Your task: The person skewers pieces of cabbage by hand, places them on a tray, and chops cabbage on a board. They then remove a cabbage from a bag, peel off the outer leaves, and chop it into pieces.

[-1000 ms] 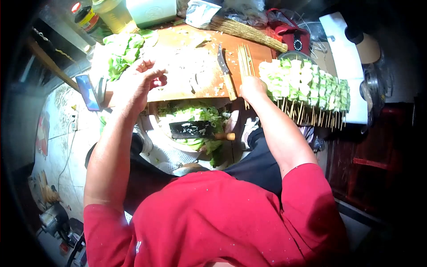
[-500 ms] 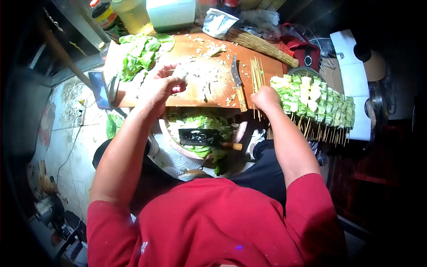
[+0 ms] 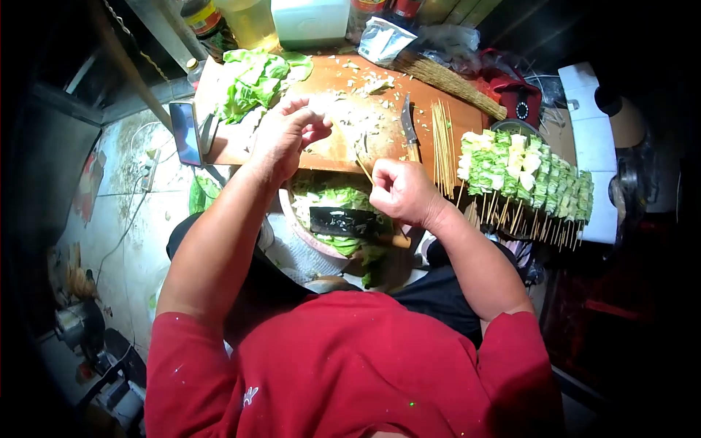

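Note:
My left hand [image 3: 290, 133] is over the left part of the orange-brown board [image 3: 345, 155], its fingers curled round a small pale piece that looks like cabbage, mostly hidden by them. My right hand [image 3: 405, 191] is closed on a thin wooden skewer [image 3: 365, 169], whose tip points up and left over the board's near edge. More skewers [image 3: 442, 150] lie in a bunch right of the curved knife [image 3: 408, 120]. Below my right hand, a cleaver [image 3: 343, 221] rests across a basin [image 3: 289, 212] of cut leaves.
Rows of leafy skewers [image 3: 504, 164] are stacked at the right. Green leaves [image 3: 252, 82] lie at the board's back left, near a propped phone [image 3: 185, 133]. A straw brush [image 3: 453, 84], a white container [image 3: 310, 22] and bottles line the back.
My right hand has moved left from the skewer bunch, bringing one skewer towards my left hand. The camera view has shifted slightly. My left hand keeps its pinch.

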{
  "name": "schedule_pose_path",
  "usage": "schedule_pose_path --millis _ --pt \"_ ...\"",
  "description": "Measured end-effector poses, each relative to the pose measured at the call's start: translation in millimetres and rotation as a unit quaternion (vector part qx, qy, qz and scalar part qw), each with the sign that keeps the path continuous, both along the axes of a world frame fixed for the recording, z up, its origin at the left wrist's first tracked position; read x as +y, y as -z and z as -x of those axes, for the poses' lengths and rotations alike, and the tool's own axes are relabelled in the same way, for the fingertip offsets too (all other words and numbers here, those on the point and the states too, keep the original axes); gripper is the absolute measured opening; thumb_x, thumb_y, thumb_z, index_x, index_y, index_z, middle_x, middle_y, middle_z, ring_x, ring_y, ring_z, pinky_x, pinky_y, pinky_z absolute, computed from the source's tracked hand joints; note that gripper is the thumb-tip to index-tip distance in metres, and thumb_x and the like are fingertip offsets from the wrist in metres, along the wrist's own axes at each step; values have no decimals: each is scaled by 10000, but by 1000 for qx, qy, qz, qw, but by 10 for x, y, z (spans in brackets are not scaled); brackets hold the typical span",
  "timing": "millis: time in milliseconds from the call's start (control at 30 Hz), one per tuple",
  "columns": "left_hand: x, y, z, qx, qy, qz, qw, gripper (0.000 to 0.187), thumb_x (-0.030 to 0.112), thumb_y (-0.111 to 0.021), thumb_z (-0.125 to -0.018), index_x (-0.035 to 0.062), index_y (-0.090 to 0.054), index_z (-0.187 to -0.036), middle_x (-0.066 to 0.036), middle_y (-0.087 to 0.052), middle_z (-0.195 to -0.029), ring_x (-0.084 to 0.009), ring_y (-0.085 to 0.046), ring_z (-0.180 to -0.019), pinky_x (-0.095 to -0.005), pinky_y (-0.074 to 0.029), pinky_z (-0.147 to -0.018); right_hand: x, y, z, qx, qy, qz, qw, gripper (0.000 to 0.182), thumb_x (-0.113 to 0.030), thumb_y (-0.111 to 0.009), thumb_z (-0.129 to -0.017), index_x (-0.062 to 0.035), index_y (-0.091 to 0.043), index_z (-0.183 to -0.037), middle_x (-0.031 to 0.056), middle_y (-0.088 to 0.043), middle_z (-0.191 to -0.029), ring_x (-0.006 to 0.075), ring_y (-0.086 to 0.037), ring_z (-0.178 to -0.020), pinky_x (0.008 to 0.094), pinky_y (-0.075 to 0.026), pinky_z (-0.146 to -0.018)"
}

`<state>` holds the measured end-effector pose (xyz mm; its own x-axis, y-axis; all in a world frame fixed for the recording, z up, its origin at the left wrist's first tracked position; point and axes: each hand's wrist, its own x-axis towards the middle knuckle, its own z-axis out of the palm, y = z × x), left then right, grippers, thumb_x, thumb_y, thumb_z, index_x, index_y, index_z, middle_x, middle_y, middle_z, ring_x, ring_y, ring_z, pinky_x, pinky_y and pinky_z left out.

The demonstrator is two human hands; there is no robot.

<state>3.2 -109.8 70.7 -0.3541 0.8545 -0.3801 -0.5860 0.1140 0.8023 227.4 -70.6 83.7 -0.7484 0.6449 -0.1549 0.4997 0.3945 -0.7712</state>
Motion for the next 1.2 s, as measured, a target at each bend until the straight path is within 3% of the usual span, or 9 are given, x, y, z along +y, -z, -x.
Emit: schedule_pose_path --millis 33,167,233,367,633,833,1067,1133,1200 --pt "8 2 14 0 -3 0 1000 428 -23 -608 -812 -60 -446 -1206 -141 -602 -975 -240 -637 -854 -345 -555 -785 26 12 20 17 -2 -15 1000 105 -105 -601 -698 -40 -522 -673 74 -557 -593 162 -522 -522 304 -450 -534" --pt "16 -5 42 13 2 12 1000 376 -24 -577 -817 -42 -473 -1178 -131 -607 -989 -235 -633 -869 -345 -548 -795 49 42 58 9 -1 -13 1000 104 -107 -604 -689 -40 -525 -673 70 -557 -589 162 -523 -519 298 -446 -528" --pt "34 -12 47 22 -3 15 1000 360 -24 -567 -818 -34 -481 -1168 -129 -608 -994 -234 -634 -874 -346 -548 -796 60 -16 109 -14 9 3 1000 124 -148 -593 -685 -39 -534 -671 144 -582 -624 294 -574 -568 363 -477 -584" --pt "67 34 36 27 -18 5 999 328 -31 -558 -808 -10 -500 -1130 -120 -613 -1003 -233 -640 -867 -344 -547 -797 14 -39 163 5 22 12 1000 129 -147 -592 -693 -37 -527 -670 145 -578 -619 289 -566 -556 363 -473 -572" --pt "99 59 -26 124 -33 -86 988 233 -15 -625 -826 19 -530 -1035 -69 -611 -934 -143 -614 -768 -259 -518 -697 -72 19 184 125 119 224 959 110 -79 -580 -801 -62 -502 -724 -31 -470 -581 40 -402 -546 236 -367 -502" --pt "121 60 -117 142 -30 -61 988 291 -63 -576 -788 17 -554 -1068 -96 -639 -975 -192 -646 -848 -300 -546 -747 -147 25 164 174 134 241 945 135 -76 -582 -839 -73 -498 -735 -67 -430 -597 13 -366 -546 208 -330 -486" --pt "145 25 -170 99 -4 -43 994 272 -91 -590 -765 -23 -537 -1023 -110 -612 -932 -163 -624 -728 -264 -533 -663 -149 131 104 181 155 295 925 129 -62 -580 -845 -69 -497 -747 -78 -420 -619 0 -360 -554 196 -309 -480" --pt "131 -7 -186 101 3 -24 995 285 -46 -605 -793 13 -534 -1063 -116 -632 -950 -202 -650 -819 -306 -541 -712 -150 104 97 212 170 315 909 119 -54 -574 -846 -71 -504 -752 -81 -431 -635 -4 -361 -556 186 -303 -482" --pt "106 -55 -265 124 96 7 988 249 -57 -621 -788 9 -556 -1019 -97 -627 -951 -191 -641 -843 -306 -552 -721 -105 151 117 209 163 294 918 113 -56 -576 -857 -72 -512 -765 -80 -445 -648 -5 -375 -564 182 -314 -489"
